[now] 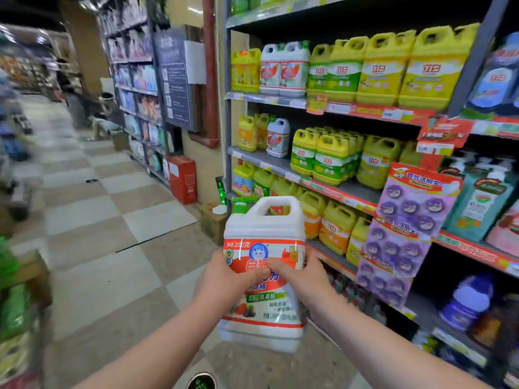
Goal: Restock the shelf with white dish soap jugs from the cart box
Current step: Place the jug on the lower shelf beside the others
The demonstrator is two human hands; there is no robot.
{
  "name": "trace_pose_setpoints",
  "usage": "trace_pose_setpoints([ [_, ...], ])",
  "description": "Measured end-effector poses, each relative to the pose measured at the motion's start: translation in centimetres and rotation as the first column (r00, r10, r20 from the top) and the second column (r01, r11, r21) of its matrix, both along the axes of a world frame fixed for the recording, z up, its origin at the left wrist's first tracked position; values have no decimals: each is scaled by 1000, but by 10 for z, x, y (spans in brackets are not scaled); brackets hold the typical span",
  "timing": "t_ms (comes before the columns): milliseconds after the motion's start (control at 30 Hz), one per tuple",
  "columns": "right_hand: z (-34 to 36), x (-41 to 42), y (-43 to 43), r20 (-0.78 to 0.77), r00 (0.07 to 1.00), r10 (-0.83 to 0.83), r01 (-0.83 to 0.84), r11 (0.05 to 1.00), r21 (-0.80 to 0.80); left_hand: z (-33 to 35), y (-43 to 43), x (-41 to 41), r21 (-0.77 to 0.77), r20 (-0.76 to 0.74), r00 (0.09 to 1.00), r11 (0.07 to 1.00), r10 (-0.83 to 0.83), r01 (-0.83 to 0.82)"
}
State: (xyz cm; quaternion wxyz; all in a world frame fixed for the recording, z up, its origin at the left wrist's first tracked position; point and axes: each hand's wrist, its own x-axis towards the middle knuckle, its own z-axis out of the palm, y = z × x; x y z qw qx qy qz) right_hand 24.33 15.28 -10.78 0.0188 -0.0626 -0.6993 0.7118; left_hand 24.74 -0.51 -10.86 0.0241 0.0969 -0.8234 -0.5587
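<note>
I hold a white dish soap jug (264,228) with a red and white label upright in front of me, out in the aisle, clear of the shelves. My left hand (224,279) grips its left side and my right hand (300,279) grips its right side, thumbs across the label. On the shelf unit (280,161) to the right, two white jugs (283,70) stand on an upper shelf and one white jug (278,137) on the shelf below, between yellow jugs. The cart box is not in view.
Yellow and green soap jugs (387,68) fill most of the shelves. A purple hanging card strip (404,228) hangs off the shelf edge at right. A red box (182,178) and a brown carton (213,223) stand on the checkered floor by the shelf end. The aisle runs off to the left.
</note>
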Motion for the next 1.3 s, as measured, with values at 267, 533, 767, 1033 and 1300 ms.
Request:
trace_pose_setpoints([
  [267,-16,-94,-52,23,992,122,-122,993,1,-13,-53,-83,-55,58,994,995,88,-85],
  [533,-8,-249,-68,8,984,177,-177,984,-36,-13,-68,-236,28,27,996,995,90,-91],
  [767,-5,-365,-81,-18,985,170,-170,985,-14,-5,-80,-347,54,-10,996,995,89,-88],
  [1033,-10,-465,-99,-2,996,93,-93,995,24,-10,-103,-460,69,14,1000,998,6,-7],
  [1300,-12,-583,-145,-32,994,-108,109,994,25,-8,-146,-603,-24,-24,990,990,-140,140],
])
